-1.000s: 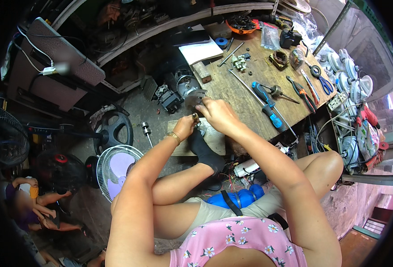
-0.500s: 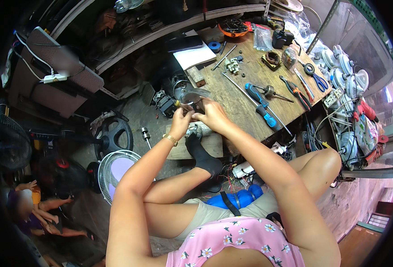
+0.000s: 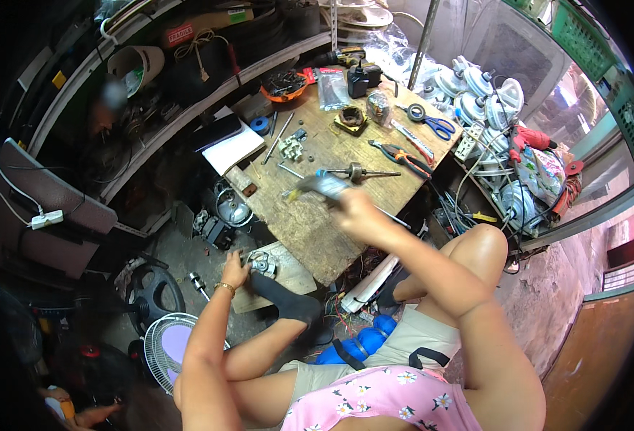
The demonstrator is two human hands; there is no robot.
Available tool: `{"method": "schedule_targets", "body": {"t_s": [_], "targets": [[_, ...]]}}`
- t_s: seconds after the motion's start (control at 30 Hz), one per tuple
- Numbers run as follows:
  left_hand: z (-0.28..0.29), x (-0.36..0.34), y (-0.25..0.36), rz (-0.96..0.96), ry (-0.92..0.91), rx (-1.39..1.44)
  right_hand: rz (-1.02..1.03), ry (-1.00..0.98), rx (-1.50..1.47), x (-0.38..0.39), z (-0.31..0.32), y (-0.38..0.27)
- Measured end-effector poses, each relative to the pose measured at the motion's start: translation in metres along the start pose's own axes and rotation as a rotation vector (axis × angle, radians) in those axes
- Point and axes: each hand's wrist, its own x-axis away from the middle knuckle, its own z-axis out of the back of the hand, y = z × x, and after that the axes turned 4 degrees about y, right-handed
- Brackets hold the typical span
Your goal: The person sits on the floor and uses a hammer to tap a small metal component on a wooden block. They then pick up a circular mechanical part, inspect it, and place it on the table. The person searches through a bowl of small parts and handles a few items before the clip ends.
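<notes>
Near the centre of the frame the right hand [image 3: 353,208] is lifted over the wooden tabletop [image 3: 309,223], its fingers closed around a tool with a blue-and-yellow handle [image 3: 317,185]; the hand and tool are blurred, so the tool's exact kind cannot be told, though the handle points toward the upper left. Lower and to the left, the left hand [image 3: 234,269] rests on a small metal motor part [image 3: 263,266] lying on a wooden block [image 3: 288,276] on the floor, fingers curled against the part's edge, apparently to keep it from shifting; whether they fully clamp it cannot be told. A foot in a dark sock [image 3: 284,302] presses against the same block, which seems to brace it as a low work surface. Loose tools lie spread over the upper part of the tabletop, within easy reach of the right hand: a long shaft with a rotor [image 3: 356,172], orange-handled pliers [image 3: 399,154], blue-handled scissors [image 3: 432,123] and a copper-wound stator [image 3: 350,118]. A round fan grille [image 3: 166,345] lies on the floor at the lower left, apart from the work.
</notes>
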Motion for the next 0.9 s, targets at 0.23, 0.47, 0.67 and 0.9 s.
{"method": "schedule_targets", "body": {"t_s": [0.23,0.47,0.67,0.9], "targets": [[-0.015,-0.014,0.023,0.282,-0.084,0.215,-0.307,0.359,0.572,-0.001,0.182,0.123],[0.058,0.012,0.099,0.769,-0.019,1.116,-0.365,0.396,0.707,0.012,0.213,0.226],[0.099,0.058,0.155,0.840,-0.249,1.697,-0.217,0.440,0.737,-0.015,0.185,0.251],[0.080,0.074,0.249,0.748,-0.451,2.087,-0.389,0.453,0.810,-0.024,0.184,0.212]]}}
